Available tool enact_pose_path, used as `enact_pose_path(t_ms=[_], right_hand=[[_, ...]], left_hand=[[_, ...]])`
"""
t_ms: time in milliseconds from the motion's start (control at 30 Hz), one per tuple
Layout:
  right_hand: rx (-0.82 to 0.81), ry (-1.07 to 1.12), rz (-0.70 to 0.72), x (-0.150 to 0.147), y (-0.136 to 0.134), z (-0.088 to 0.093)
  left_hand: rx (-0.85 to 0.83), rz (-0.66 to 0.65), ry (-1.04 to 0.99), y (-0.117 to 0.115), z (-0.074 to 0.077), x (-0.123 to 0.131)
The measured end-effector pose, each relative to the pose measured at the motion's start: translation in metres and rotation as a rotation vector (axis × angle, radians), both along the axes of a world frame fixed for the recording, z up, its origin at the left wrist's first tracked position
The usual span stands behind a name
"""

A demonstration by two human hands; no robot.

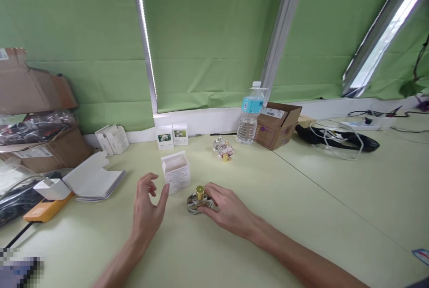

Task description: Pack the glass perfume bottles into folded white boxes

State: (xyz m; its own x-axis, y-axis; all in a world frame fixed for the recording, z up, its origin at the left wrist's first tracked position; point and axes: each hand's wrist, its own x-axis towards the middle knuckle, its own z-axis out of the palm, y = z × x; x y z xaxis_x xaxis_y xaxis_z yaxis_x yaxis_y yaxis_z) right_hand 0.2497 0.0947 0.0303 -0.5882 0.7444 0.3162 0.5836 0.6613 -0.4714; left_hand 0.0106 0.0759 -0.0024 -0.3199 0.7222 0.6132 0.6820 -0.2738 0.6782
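Left hand [147, 203]: fingers half open and curved, holding nothing, just beside the open white carton [175, 172].
Right hand [228, 211]: fingers closed over the glass perfume bottle [194, 204].
Perfume bottle place: on the pale green table [100, 243], just right of the carton, gold cap up.
Second glass bottle [223, 149]: behind the carton, to its right.
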Motion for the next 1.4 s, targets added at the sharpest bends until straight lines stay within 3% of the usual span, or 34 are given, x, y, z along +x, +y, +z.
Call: enact_pose_path(t_ms=[67, 200, 300, 467, 567, 700, 867, 1000, 1133, 1400], right_hand=[[0.015, -0.003, 0.006, 0.0, 0.0, 0.0], [0.036, -0.01, 0.009, 0.001, 0.0, -0.002], [0.048, -0.012, 0.012, 0.002, 0.0, -0.004], [0.056, -0.036, 0.009, 0.003, -0.001, -0.002], [0.053, -0.055, 0.007, 0.004, -0.002, 0.001], [0.009, -0.033, 0.017, 0.005, -0.004, 0.003], [0.008, 0.019, -0.009, 0.012, -0.001, 0.005], [-0.002, -0.021, -0.017, 0.019, 0.005, 0.003], [-0.035, -0.051, 0.028, 0.02, 0.008, -0.003], [-0.044, -0.077, -0.069, 0.024, 0.017, -0.002]], left_hand=[[-0.124, -0.026, -0.075, 0.008, -0.003, -0.006], [-0.314, -0.252, -0.245, 0.022, -0.013, -0.012], [-0.35, -0.339, -0.255, 0.025, -0.019, -0.013], [-0.346, -0.362, -0.224, 0.021, -0.018, -0.009], [-0.335, -0.279, -0.14, 0.018, -0.009, -0.008], [-0.263, -0.054, 0.089, 0.017, 0.005, -0.024], [-0.274, 0.189, 0.27, 0.019, 0.021, -0.075], [-0.414, 0.378, 0.378, 0.017, 0.021, -0.115], [-0.572, 0.445, 0.453, 0.015, 0.014, -0.132], [-0.657, 0.507, 0.479, 0.013, 0.016, -0.126]])
